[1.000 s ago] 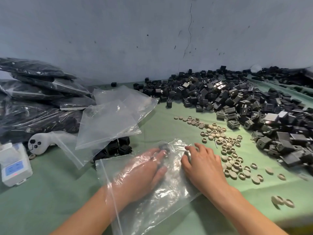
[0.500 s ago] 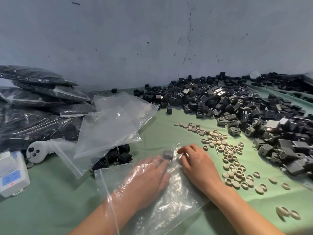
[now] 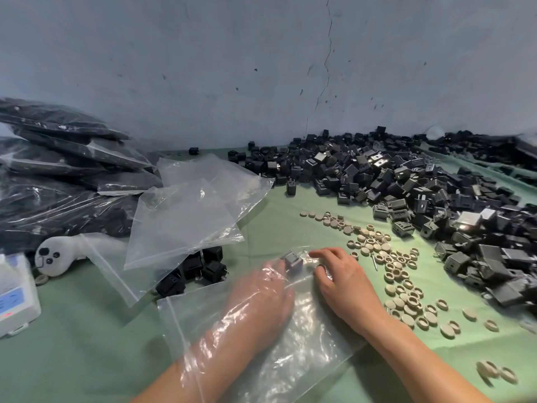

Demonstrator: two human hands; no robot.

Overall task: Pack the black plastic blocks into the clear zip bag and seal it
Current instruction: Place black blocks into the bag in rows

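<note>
While the left hand lies flat inside the clear zip bag on the desk, touching one black block, and the right hand pinches the bag's far end, pulling that arm out may drag the block out too.
</note>
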